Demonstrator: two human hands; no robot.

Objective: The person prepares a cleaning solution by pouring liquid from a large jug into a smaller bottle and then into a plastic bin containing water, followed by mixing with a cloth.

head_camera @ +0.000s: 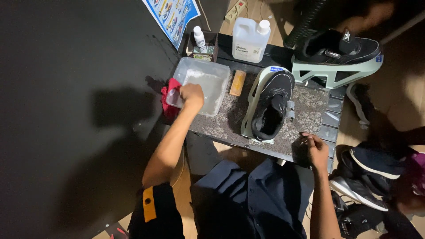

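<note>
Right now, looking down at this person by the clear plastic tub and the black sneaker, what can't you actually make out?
- Left hand, head view: its fingertips are hidden behind the fist at the clear plastic tub, so its grip is unclear.
- Red cloth: partly hidden by the tub and hand.
- Right hand: whatever it grips is dark and lost in shadow.
- Black sneaker: its sole faces away.
- Dark shoes at right: blurred, cut by the edge.

Black shoe [271, 104] on pale green stand [254, 95], red cloth [168, 95], floral brown mat [310, 110], clear tub [212, 82]
</note>
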